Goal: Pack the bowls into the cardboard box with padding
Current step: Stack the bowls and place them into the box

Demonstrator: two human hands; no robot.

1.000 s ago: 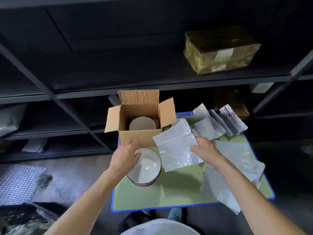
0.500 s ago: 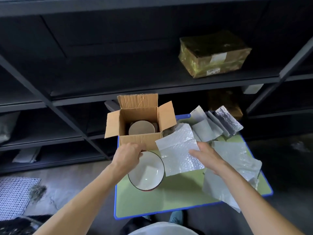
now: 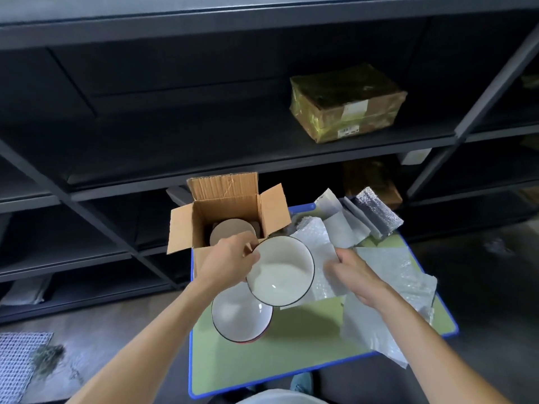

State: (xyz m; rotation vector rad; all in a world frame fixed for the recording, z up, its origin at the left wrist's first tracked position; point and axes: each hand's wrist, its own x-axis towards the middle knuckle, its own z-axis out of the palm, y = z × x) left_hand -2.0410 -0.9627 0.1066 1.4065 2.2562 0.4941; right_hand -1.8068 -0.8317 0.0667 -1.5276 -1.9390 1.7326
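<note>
Left hand (image 3: 230, 263): grips bowl (image 3: 283, 272).
Right hand (image 3: 350, 272): pinches bubble wrap (image 3: 318, 243).
Box (image 3: 221, 188): round item inside.
Second bowl (image 3: 239, 319): below left hand, unpacked.

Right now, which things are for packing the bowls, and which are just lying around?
For the job: lifted bowl in the left hand; second bowl on the table; open cardboard box; bubble wrap sheet in the right hand; spare padding sheets.

Just lying about: wrapped parcel on the shelf; mesh mat on the floor.
</note>
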